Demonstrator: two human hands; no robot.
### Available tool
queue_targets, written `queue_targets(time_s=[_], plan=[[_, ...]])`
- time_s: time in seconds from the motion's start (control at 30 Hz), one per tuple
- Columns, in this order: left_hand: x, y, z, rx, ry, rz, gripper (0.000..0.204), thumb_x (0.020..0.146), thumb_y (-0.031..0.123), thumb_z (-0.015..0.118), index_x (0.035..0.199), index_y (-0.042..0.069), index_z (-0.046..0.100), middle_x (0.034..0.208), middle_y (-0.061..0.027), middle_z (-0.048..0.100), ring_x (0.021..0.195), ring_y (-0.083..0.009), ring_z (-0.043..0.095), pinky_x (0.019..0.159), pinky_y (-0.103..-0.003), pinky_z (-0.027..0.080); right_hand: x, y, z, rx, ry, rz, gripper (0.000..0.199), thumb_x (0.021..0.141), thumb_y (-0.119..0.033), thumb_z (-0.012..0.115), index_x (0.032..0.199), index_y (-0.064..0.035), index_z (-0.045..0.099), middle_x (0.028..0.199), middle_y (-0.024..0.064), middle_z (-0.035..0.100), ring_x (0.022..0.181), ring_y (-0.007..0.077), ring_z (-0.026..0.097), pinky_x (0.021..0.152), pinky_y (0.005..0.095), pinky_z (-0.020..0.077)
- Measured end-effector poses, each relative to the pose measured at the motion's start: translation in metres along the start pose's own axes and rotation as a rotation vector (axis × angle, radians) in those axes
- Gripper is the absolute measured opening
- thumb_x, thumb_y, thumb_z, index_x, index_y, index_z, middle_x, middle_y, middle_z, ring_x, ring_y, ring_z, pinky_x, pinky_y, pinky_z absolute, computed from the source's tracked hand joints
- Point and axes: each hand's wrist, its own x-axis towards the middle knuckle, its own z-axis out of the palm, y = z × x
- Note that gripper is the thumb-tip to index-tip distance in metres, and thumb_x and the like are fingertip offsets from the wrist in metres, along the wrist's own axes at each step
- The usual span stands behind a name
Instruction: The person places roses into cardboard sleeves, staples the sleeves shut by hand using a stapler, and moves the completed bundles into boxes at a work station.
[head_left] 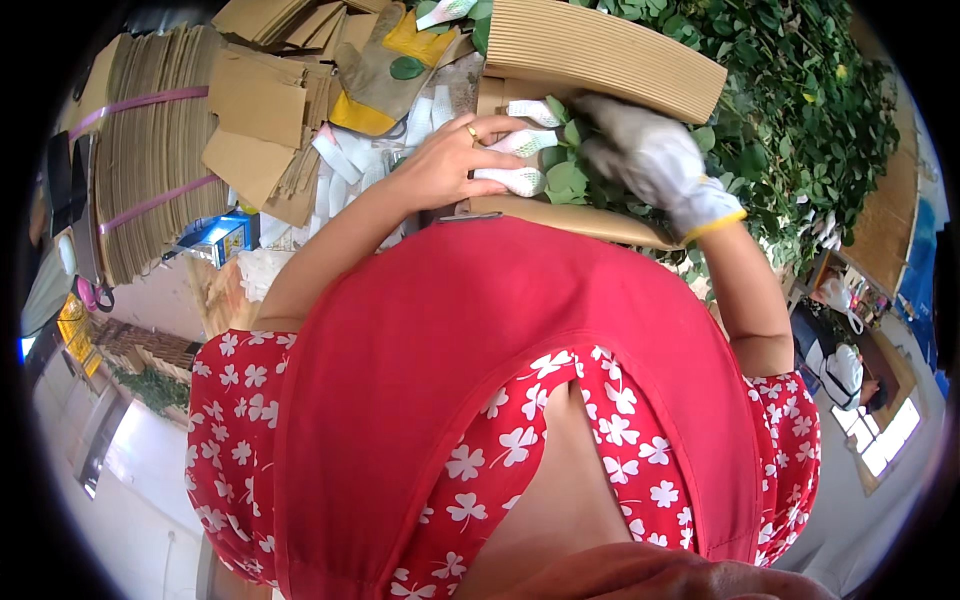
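Bare left hand grips white net-sleeved stems — gloved right hand presses leaves, fingers curled. Green pile remains large — bundling looks early.

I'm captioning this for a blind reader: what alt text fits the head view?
Seen from above, a person in a red apron works at a bench: the bare left hand, wearing a ring, grips white foam-net sleeves, while the right hand, in a grey glove, presses on leafy green stems. Corrugated cardboard sheets and bundled cardboard stacks lie around them.
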Motion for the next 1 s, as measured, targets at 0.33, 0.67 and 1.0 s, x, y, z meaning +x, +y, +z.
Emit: queue_targets(time_s=[0.33, 0.67, 1.0], plan=[[0.003, -0.002, -0.019, -0.140, -0.202, -0.089, 0.027, 0.071, 0.013, 0.071, 0.097, 0.009, 0.064, 0.121, -0.0055, 0.059, 0.103, -0.0248, 0.053, 0.090, -0.034, 0.044, 0.018, -0.013, 0.028, -0.044, 0.070, -0.040, 0.024, 0.085, -0.026, 0.058, 0.102, -0.0092, 0.058, 0.077, 0.0168, 0.064, 0.068, 0.0359, 0.062, 0.059, 0.0436, 0.0499], [0.002, 0.009, -0.015, -0.235, -0.154, -0.279, 0.051, 0.078, 0.019, 0.070, 0.125, 0.016, 0.053, 0.117, -0.0056, 0.058, 0.100, -0.0227, 0.055, 0.091, -0.035, 0.045, 0.018, -0.023, 0.023, -0.163, -0.001, -0.081, 0.032, 0.084, -0.024, 0.058, 0.113, -0.0096, 0.054, 0.079, 0.0190, 0.062, 0.067, 0.0364, 0.062, 0.058, 0.0461, 0.0496], [0.020, -0.005, -0.022, -0.229, -0.105, -0.118, 0.038, 0.082, 0.003, 0.058, 0.120, 0.008, 0.060, 0.119, -0.0119, 0.060, 0.110, -0.0304, 0.057, 0.093, -0.036, 0.045, 0.014, -0.052, -0.010, -0.017, -0.446, -0.079, 0.026, 0.088, -0.029, 0.053, 0.099, -0.0079, 0.063, 0.069, 0.0181, 0.061, 0.067, 0.0354, 0.061, 0.061, 0.0439, 0.0481]])
